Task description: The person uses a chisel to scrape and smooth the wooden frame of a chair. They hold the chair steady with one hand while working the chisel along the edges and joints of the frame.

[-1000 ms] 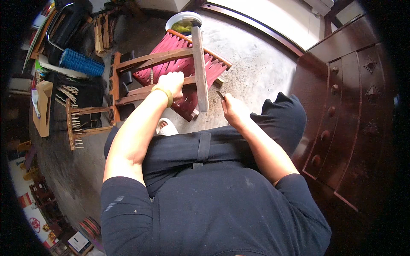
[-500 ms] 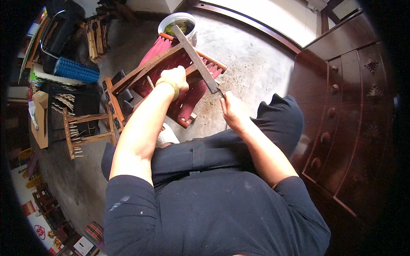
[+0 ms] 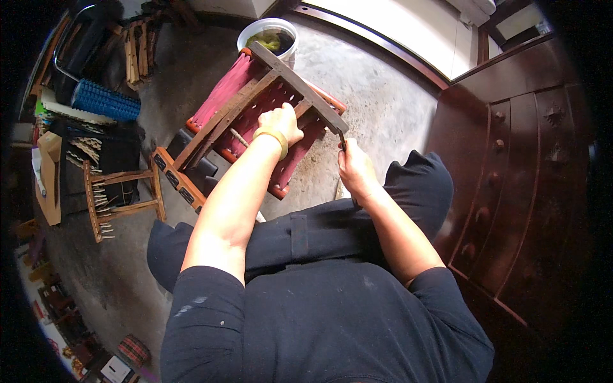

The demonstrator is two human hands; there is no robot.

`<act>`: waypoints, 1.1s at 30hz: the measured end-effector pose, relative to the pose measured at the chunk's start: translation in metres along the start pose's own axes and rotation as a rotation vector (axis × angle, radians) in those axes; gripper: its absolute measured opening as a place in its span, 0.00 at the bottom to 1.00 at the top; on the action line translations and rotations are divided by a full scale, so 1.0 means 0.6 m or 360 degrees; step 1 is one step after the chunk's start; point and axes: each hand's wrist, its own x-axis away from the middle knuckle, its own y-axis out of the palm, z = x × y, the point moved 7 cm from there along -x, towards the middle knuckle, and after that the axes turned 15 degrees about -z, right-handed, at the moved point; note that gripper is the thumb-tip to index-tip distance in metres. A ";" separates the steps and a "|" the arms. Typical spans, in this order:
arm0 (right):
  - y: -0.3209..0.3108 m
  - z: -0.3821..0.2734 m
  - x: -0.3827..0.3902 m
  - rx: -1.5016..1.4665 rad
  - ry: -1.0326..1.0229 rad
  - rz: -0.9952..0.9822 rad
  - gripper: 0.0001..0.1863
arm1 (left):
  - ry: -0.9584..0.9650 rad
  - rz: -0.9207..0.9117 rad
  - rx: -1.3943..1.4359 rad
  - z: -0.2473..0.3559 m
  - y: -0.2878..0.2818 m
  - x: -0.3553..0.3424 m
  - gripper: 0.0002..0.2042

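My left hand [image 3: 279, 124], with a band on its wrist, is closed on a rail of a wooden frame [image 3: 223, 118]. The frame's greyish end board [image 3: 290, 78] lies diagonally. My right hand [image 3: 356, 169] holds a slim dark tool [image 3: 343, 141] whose upper end touches the board's lower right end. Beneath the frame lies a red wooden-rimmed piece woven with pink straps [image 3: 223, 86]. A pale spindle [image 3: 237, 136] shows beside my left hand, and an orange wooden part with black pieces [image 3: 177, 179] is at the frame's left end.
A white bucket with greenish contents [image 3: 284, 25] stands behind. Dark wooden panels [image 3: 517, 191] rise at right. At left are a small wooden rack [image 3: 121, 210], a blue bumpy roller [image 3: 105, 100], cardboard [image 3: 48, 198] and stacked wood pieces [image 3: 140, 48]. A pale threshold [image 3: 434, 38] borders the floor.
The end board has turned from upright to diagonal, its lower end moving right to the tool. My left hand and the frame have shifted right; the tool now meets the board.
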 end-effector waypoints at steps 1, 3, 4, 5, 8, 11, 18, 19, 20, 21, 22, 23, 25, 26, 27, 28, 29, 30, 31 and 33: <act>0.002 0.001 -0.003 -0.0015 -0.0019 0.0007 0.06 | -0.0012 -0.0003 0.0025 0.000 -0.002 0.000 0.24; 0.004 0.000 -0.008 -0.0062 -0.0017 -0.0008 0.06 | -0.0040 -0.0011 0.0079 0.005 -0.005 0.000 0.25; 0.002 -0.002 -0.008 -0.0093 0.0004 -0.0032 0.06 | -0.0066 -0.0018 0.0172 0.006 -0.009 0.001 0.27; 0.002 -0.002 -0.009 -0.0123 0.0025 -0.0056 0.06 | -0.0082 -0.0004 0.0235 0.007 -0.011 0.002 0.27; 0.008 -0.002 -0.011 -0.0143 -0.0017 -0.0025 0.06 | -0.0177 0.0019 0.0419 0.004 -0.015 0.000 0.30; 0.014 0.000 -0.013 -0.0193 -0.0029 -0.0038 0.06 | -0.0251 0.0049 0.0623 0.000 -0.017 0.007 0.32; 0.019 -0.003 -0.018 -0.0198 -0.0008 -0.0124 0.10 | -0.0219 0.0113 0.0631 -0.007 -0.008 0.000 0.34; 0.014 -0.011 -0.019 -0.0196 -0.0029 -0.0114 0.10 | -0.0200 0.0127 0.0636 -0.010 -0.007 0.001 0.35; 0.011 -0.020 -0.019 -0.0195 -0.0050 -0.0104 0.11 | -0.0190 0.0098 0.0635 -0.016 -0.003 0.002 0.35; 0.005 -0.025 -0.019 -0.0185 -0.0064 -0.0088 0.11 | -0.0149 0.0094 0.0663 -0.016 -0.004 0.004 0.35; 0.004 -0.024 -0.021 -0.0206 -0.0052 -0.0082 0.11 | -0.0107 0.0089 0.0690 -0.016 -0.005 0.008 0.35; 0.006 -0.021 -0.024 -0.0228 -0.0040 -0.0076 0.10 | -0.0066 0.0083 0.0716 -0.017 -0.004 0.011 0.35; 0.006 -0.021 -0.031 -0.0196 0.0001 -0.0086 0.10 | -0.0015 0.0108 0.0731 -0.023 0.006 0.012 0.34; 0.004 -0.025 -0.037 -0.0148 0.0031 -0.0099 0.10 | -0.0002 0.0121 0.0744 -0.026 0.008 0.013 0.34; 0.001 -0.023 -0.040 -0.0090 0.0076 -0.0112 0.10 | 0.0020 0.0122 0.0765 -0.024 0.015 0.011 0.34; -0.003 -0.027 -0.046 0.0018 0.0070 -0.0088 0.10 | 0.0049 0.0165 0.0809 -0.026 0.018 0.011 0.33; -0.005 -0.035 -0.055 0.0124 0.0066 -0.0065 0.10 | 0.0020 0.0160 0.0823 -0.028 0.022 0.008 0.33; -0.006 -0.043 -0.062 0.0231 0.0063 -0.0042 0.11 | -0.0007 0.0154 0.0835 -0.026 0.022 0.010 0.32; -0.011 -0.055 -0.068 0.0316 0.0044 0.0011 0.11 | -0.0035 0.0147 0.0847 -0.026 0.022 0.012 0.32; -0.020 -0.082 -0.082 0.0492 0.0001 0.0112 0.12 | -0.0034 0.0171 0.0852 -0.026 0.024 0.011 0.31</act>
